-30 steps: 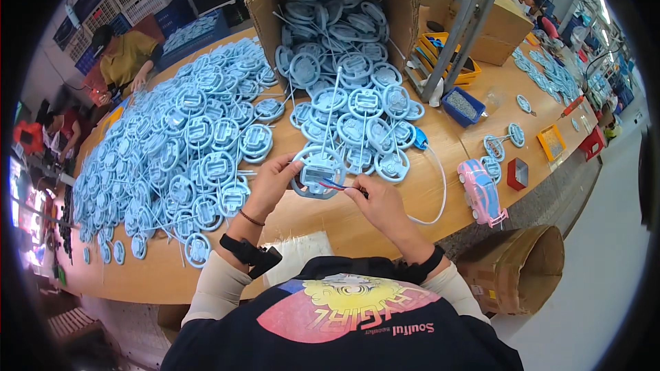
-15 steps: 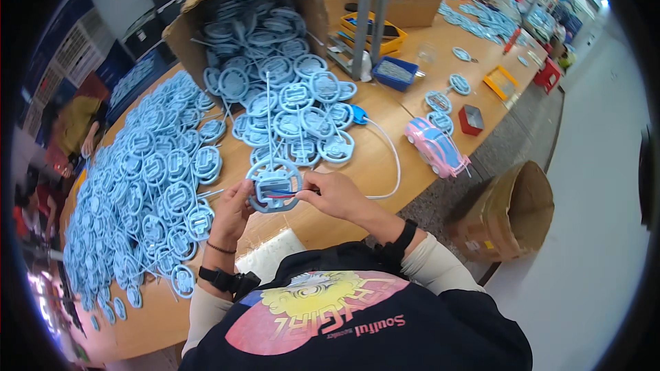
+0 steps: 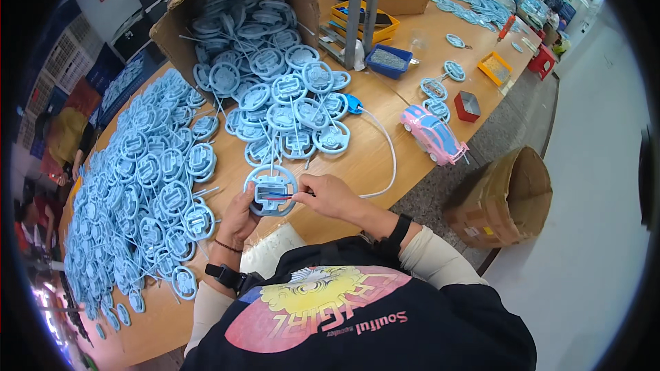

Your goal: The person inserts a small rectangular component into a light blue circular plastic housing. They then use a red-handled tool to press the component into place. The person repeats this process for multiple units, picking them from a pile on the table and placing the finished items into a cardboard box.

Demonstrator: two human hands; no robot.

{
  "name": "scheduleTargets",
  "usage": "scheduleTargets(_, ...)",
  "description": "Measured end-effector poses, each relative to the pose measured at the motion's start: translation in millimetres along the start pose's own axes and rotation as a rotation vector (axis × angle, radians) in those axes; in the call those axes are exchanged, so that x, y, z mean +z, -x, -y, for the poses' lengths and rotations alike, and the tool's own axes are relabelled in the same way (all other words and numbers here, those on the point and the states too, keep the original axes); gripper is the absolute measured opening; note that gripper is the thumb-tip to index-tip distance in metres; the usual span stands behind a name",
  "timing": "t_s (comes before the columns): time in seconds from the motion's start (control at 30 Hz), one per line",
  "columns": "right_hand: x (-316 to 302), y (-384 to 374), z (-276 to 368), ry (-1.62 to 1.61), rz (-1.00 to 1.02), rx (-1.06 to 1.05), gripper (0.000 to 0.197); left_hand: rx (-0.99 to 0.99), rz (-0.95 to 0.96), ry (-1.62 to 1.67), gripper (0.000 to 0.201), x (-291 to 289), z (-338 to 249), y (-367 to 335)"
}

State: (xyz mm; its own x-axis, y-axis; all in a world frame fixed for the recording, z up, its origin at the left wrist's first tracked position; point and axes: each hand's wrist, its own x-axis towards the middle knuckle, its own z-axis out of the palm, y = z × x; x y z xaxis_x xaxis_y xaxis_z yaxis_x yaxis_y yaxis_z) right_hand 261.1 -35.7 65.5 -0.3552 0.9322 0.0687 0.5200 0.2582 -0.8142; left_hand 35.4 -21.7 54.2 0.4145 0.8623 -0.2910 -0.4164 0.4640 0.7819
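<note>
My left hand (image 3: 238, 218) is closed on the left rim of a light-blue toy steering wheel (image 3: 274, 211), whose open recess faces up. Thin red and dark wires (image 3: 279, 197) stretch across that recess to my right hand (image 3: 328, 196), which pinches their ends at the wheel's right side. A slim rod or cord runs from the wheel's far side toward a heap of similar wheels (image 3: 282, 115) just beyond. The fingertips of my right hand partly hide the wire ends.
A big pile of blue wheels (image 3: 148, 165) covers the left of the table. More fill a tipped cardboard box (image 3: 168, 34). To the right lie a pink toy car (image 3: 432, 134), blue bin (image 3: 389, 60), red tray (image 3: 468, 106) and white cable (image 3: 392, 158). A carton (image 3: 481, 213) stands on the floor.
The view has shifted slightly, so the table's things sit a little higher and farther left. Both hands keep their hold on the wheel and wires, with the wheel turned slightly.
</note>
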Motion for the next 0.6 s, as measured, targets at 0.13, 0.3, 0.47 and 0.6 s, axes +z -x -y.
scheduleTargets(0.13, -7.5, -1.7, -9.6, 0.043, 0.048, 0.047, 0.025, 0.177, -0.336, -0.204, 0.033, -79.4, -37.8, -19.6)
scheduleTargets(0.3, -22.2, 0.8, -14.6, -0.047, 0.023, 0.129, 0.024, 0.590, -0.233, 0.532, 0.055, -82.5, -131.9, -18.7)
scheduleTargets(0.47, -22.7, -0.5, -21.6, -0.132, 0.005, 0.171, 0.023, 0.298, -0.336, -0.749, 0.040, -57.7, -104.6, -102.5)
scheduleTargets(0.6, -24.7, -1.7, -20.1, -0.244, -0.037, 0.150, 0.022, 0.738, -0.230, -1.539, 0.042, -11.1, -57.3, -182.1)
